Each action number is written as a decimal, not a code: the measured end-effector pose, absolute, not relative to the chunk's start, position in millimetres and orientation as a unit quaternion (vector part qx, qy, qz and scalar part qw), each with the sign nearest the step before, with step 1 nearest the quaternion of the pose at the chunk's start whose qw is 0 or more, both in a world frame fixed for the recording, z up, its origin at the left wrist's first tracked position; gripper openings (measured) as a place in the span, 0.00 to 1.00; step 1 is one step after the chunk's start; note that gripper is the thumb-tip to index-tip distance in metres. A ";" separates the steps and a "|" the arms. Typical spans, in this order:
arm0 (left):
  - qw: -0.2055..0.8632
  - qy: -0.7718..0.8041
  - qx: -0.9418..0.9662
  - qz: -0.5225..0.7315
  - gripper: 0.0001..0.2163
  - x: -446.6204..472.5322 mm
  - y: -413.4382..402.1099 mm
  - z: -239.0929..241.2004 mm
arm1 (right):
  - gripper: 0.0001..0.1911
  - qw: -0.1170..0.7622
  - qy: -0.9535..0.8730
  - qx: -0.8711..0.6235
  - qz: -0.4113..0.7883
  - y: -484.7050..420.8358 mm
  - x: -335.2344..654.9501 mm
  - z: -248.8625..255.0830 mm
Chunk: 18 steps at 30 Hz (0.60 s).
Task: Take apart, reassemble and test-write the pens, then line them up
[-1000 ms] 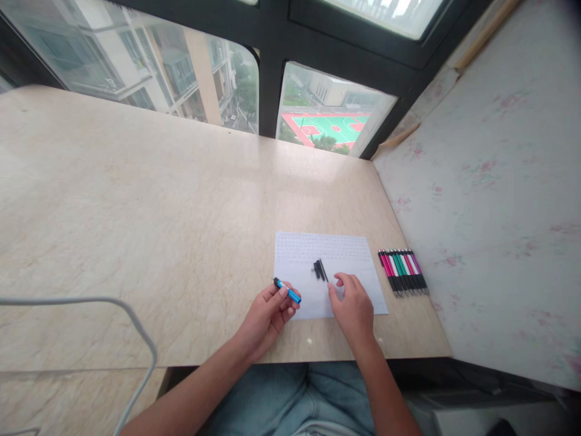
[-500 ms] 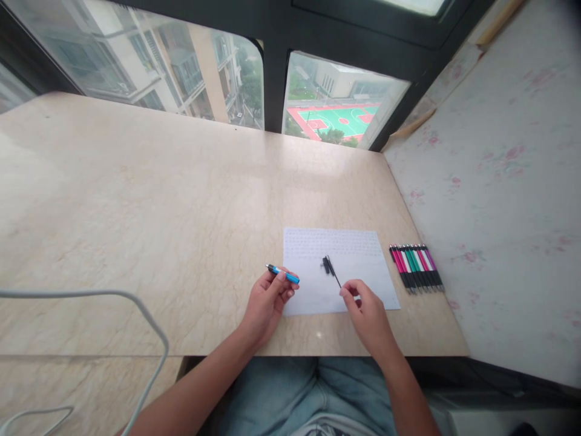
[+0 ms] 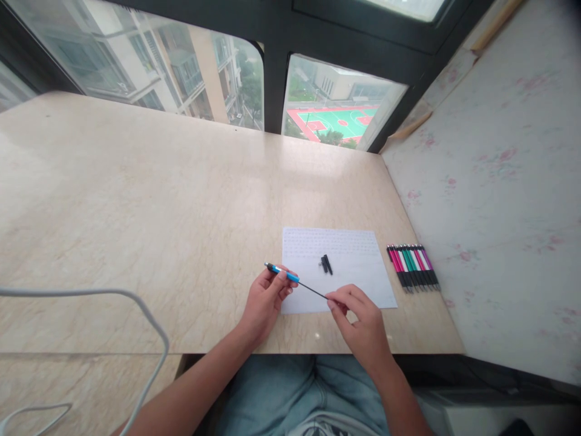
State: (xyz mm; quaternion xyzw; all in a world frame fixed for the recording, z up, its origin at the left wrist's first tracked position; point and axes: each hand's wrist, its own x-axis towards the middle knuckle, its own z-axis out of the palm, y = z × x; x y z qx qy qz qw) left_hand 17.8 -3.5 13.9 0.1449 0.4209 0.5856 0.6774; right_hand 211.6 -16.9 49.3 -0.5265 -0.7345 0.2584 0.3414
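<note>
My left hand (image 3: pixel 267 298) is closed on a blue pen barrel (image 3: pixel 292 277) with a black clip end pointing up and left. Between the thumb and fingers of my right hand (image 3: pixel 358 315) is pinched a thin black pen refill (image 3: pixel 313 290). Its far tip meets the open end of the barrel; how deep it sits inside I cannot tell. Beyond both hands, small black pen parts (image 3: pixel 325 264) lie on a white sheet of paper (image 3: pixel 354 284) with lines of writing near its top.
A row of several pens (image 3: pixel 412 268) in pink, green, white and purple lies right of the paper, beside the flowered wall (image 3: pixel 508 230). A grey-white cable (image 3: pixel 152 321) curves across the left. Windows (image 3: pixel 336 100) border the far edge of the marble-patterned tabletop (image 3: pixel 158 224).
My right hand has moved left and lifted the refill off the paper, turning it so that its tip reaches the blue barrel's end. The left hand has stayed nearly still.
</note>
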 end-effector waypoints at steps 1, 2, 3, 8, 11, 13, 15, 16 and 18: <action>0.684 0.420 0.158 0.575 0.10 18.6 -4.5 14.0 | 0.09 0.342 -0.736 -0.525 0.257 -16.6 209.7 50.0; 0.690 0.419 0.166 0.566 0.10 19.5 -5.4 14.1 | 0.09 0.342 -0.736 -0.526 0.255 -16.1 208.1 50.5; 0.695 0.420 0.167 0.559 0.11 20.3 -6.3 14.3 | 0.09 0.344 -0.735 -0.527 0.253 -15.5 206.9 51.0; 0.706 0.429 0.142 0.545 0.12 20.7 -7.2 16.9 | 0.07 0.351 -0.721 -0.540 0.254 -13.1 206.8 50.9; 0.715 0.422 0.137 0.541 0.12 19.9 -6.5 18.9 | 0.06 0.351 -0.716 -0.543 0.264 -14.3 207.6 49.8; 0.716 0.420 0.144 0.539 0.12 19.7 -6.4 19.6 | 0.07 0.351 -0.705 -0.553 0.272 -15.5 207.4 49.4; 0.714 0.420 0.159 0.537 0.11 19.7 -6.7 19.4 | 0.07 0.353 -0.683 -0.569 0.291 -16.2 206.8 49.6; 0.715 0.420 0.167 0.534 0.11 19.8 -7.0 19.0 | 0.08 0.352 -0.670 -0.577 0.306 -16.4 206.5 49.8; 0.719 0.419 0.174 0.527 0.12 20.2 -7.9 17.7 | 0.08 0.351 -0.645 -0.587 0.340 -16.1 206.2 49.7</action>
